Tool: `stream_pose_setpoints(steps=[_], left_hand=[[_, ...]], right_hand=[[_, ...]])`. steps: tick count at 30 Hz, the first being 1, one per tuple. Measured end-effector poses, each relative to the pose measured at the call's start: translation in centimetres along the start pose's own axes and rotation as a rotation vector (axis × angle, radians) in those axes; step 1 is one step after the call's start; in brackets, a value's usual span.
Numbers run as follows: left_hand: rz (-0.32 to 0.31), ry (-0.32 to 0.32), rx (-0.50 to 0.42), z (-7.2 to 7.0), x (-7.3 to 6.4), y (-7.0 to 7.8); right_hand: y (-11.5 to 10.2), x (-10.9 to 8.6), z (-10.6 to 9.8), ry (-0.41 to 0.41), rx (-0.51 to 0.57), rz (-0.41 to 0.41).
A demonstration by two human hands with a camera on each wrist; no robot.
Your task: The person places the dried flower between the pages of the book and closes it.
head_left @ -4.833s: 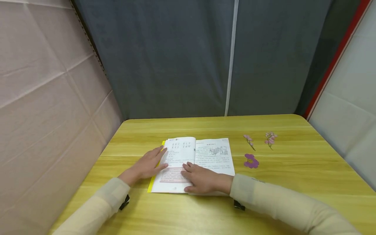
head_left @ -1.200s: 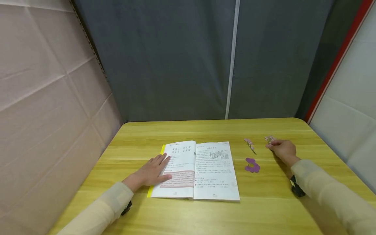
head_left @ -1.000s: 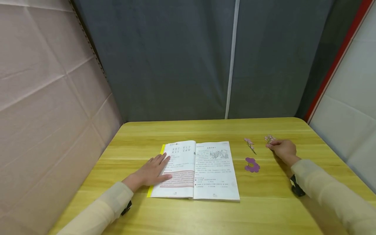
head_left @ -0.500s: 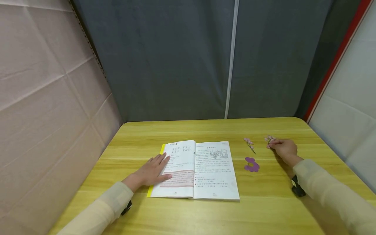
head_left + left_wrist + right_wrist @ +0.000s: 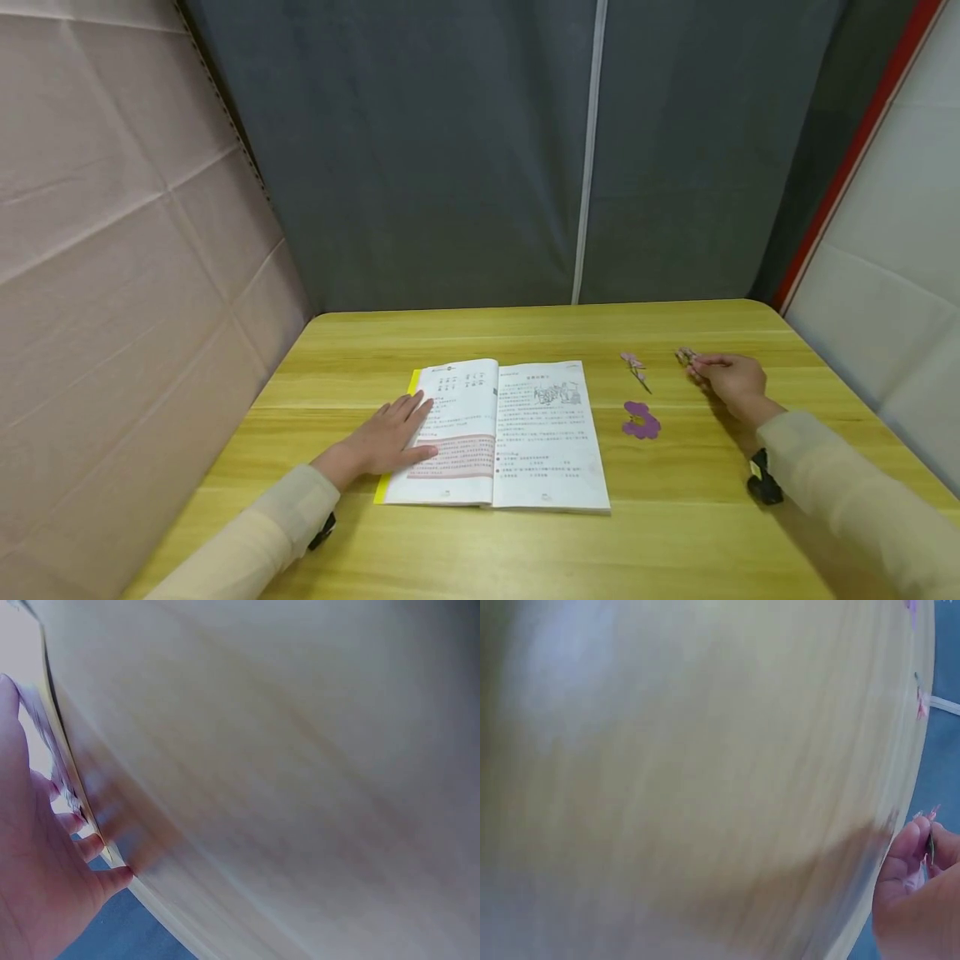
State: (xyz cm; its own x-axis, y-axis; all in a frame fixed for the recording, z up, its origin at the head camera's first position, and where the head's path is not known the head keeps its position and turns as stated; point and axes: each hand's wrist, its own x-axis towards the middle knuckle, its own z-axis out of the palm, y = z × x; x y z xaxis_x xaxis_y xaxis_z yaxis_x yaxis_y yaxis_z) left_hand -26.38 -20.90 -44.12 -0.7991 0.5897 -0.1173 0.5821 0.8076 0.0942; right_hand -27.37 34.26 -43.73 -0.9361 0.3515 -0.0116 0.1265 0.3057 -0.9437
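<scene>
An open book (image 5: 553, 450) lies on the table, its yellow cover edge showing at the left. My left hand (image 5: 382, 437) rests on the left page with fingers spread; the left wrist view has this hand (image 5: 45, 855) at the book's edge. At the right, my right hand (image 5: 731, 383) pinches a sprig of small pink flowers (image 5: 686, 356) between thumb and fingers. The right wrist view shows the sprig's green stem (image 5: 931, 844) in the fingers, its lower part partly hidden. Between book and right hand lie another pink sprig (image 5: 634, 369) and a purple flower (image 5: 642, 421).
The wood-grain table (image 5: 480, 558) has a grey curtain (image 5: 435, 167) behind it. Pale cloth (image 5: 135, 250) hangs at the left, and a white panel (image 5: 892, 275) with a red edge stands at the right. Each wrist carries a dark strap.
My right hand has left the book, gone over to the far-right pink sprig and taken hold of it. Lately it has shifted slightly right. The left hand stays on the page.
</scene>
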Motion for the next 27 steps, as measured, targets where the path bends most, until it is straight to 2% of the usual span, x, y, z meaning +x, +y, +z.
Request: stream_pose_setpoints(steps=[7,11,20,27], left_hand=[[-0.002,0.005,0.001,0.2,0.0,-0.1],[-0.004,0.005,0.008,0.1,0.0,0.0],[-0.021,-0.026,0.018,0.0,0.1,0.0],[-0.005,-0.014,0.009,-0.2,0.1,0.1]], right_hand=[[-1.1,-0.4,1.1,0.059,0.054,0.005],[-1.8,-0.9,2.0,0.059,0.059,0.014],[-3.6,-2.5,4.7,-0.022,0.077,-0.079],[-5.3,-4.1,7.3,-0.131,0.113,-0.065]])
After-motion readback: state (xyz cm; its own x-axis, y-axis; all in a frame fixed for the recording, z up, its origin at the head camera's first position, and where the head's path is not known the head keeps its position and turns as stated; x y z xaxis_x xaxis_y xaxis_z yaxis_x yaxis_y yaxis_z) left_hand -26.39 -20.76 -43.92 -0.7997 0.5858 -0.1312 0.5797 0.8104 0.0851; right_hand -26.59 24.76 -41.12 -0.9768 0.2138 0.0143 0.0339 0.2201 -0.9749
